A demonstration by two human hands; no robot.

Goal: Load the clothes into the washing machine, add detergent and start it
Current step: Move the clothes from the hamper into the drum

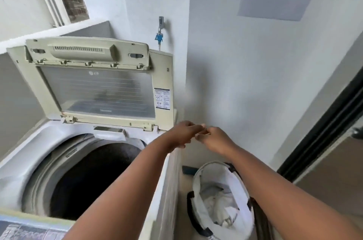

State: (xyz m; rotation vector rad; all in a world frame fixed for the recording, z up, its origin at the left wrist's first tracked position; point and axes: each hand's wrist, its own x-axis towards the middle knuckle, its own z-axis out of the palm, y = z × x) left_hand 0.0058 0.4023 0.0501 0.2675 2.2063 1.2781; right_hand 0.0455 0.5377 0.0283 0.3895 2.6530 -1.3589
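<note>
The top-loading washing machine (82,161) stands at 8 o'clock, its lid (94,86) raised against the white wall (245,82), drum dark. At 5 o'clock a white laundry basket (223,198) holding pale clothes (220,206) sits on the floor. The left hand (181,133) and right hand (214,138) meet at centre, fingers loosely curled; whether they hold anything cannot be told.

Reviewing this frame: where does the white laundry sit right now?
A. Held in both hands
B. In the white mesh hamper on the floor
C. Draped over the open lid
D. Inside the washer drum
B: the white laundry lies in the hamper on the floor beside the washing machine, whose lid stands open.
</note>
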